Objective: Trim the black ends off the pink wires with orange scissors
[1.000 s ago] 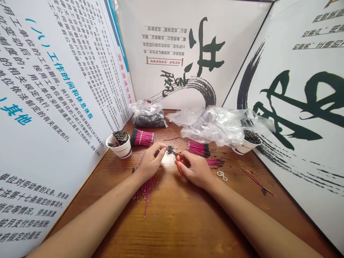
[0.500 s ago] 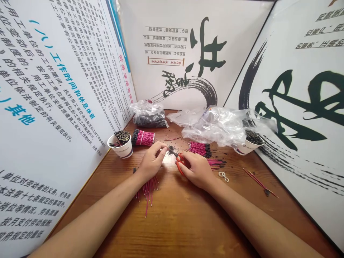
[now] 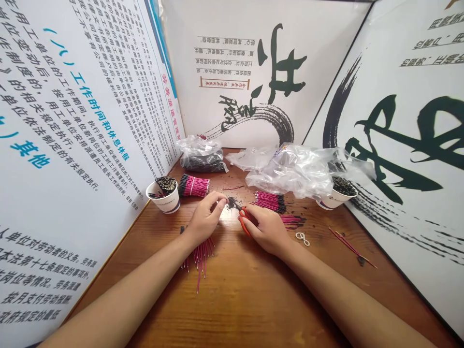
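My right hand (image 3: 266, 227) is closed on red-handled scissors (image 3: 245, 223), whose dark tips point left over a small heap of black bits (image 3: 232, 202). Left of the heap, my left hand (image 3: 207, 215) pinches with thumb and forefinger; what lies between the fingertips is too small to make out. Loose magenta wires (image 3: 205, 256) with pale tips spread on the table beneath my left wrist. A banded bundle of magenta and black wires (image 3: 195, 185) lies behind my left hand. Another bundle (image 3: 268, 201) sits behind my right hand, with more wires (image 3: 293, 221) beside it.
Paper cups of black-ended wires stand at left (image 3: 168, 203) and right (image 3: 332, 199). Clear plastic bags (image 3: 290, 169) and a bag of black pieces (image 3: 203, 159) line the back. A white looped cord (image 3: 302, 239) and separate wires (image 3: 350, 245) lie right on the wooden table (image 3: 246, 299).
The scissors have drawn back slightly to the right, away from my left fingertips. My hands hold nearly the same places.
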The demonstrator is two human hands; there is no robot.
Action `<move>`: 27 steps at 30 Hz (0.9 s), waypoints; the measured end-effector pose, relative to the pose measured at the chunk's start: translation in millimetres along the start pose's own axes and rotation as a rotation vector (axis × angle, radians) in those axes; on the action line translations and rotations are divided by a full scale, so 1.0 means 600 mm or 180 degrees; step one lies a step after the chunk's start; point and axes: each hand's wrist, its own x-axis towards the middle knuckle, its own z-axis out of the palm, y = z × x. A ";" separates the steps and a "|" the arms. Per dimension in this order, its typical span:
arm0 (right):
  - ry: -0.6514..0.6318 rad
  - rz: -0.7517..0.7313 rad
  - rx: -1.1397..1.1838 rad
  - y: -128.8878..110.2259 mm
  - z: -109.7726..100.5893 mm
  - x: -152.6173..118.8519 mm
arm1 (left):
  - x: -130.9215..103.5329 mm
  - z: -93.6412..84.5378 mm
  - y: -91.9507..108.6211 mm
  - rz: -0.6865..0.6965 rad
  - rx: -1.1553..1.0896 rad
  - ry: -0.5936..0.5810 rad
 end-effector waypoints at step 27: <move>-0.0053 0.0042 0.0003 0.001 -0.001 -0.001 | 0.000 -0.001 -0.002 0.0016 0.0099 -0.0079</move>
